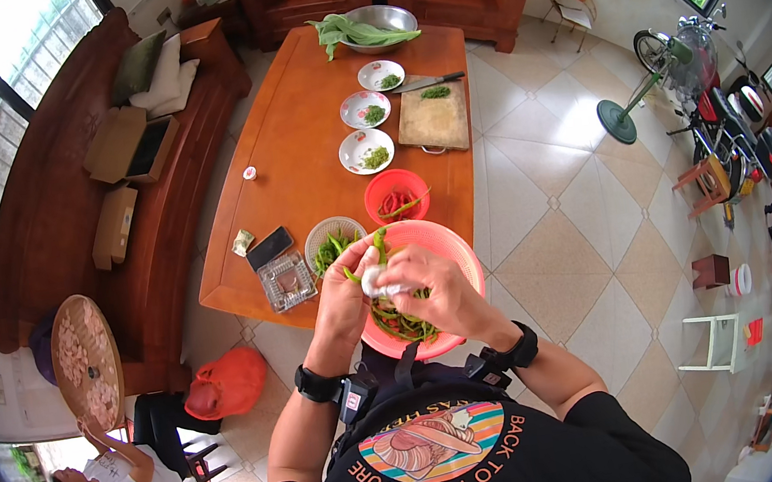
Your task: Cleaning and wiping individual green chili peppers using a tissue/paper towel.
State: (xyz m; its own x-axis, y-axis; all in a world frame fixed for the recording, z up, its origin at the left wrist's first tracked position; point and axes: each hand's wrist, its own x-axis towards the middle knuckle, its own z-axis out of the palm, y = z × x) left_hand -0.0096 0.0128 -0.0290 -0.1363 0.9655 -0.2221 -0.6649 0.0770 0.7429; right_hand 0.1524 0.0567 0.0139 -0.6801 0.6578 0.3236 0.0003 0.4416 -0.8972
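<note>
My left hand [344, 299] pinches green chili peppers [379, 240] between thumb and fingers. Against them, my right hand [431, 280] grips a crumpled white cloth or tissue [374, 283]. Both hands hover over a pink plastic colander [467, 259] at the table's near edge. Green chilies [404, 326] with some red bits lie inside it, partly hidden by my hands. Just left of it, a pale mesh basket [316, 234] holds more green chilies [330, 251]. Beyond the colander, red chilies [397, 204] rest in a red plastic bowl [378, 182].
A clear plastic box [287, 282] and a phone [270, 248] lie left on the wooden table [294, 151]. Farther back are a cutting board [432, 121], a knife [427, 82] and plates of chopped greens [353, 154]. A person [119, 466] sits by a round tray [84, 361].
</note>
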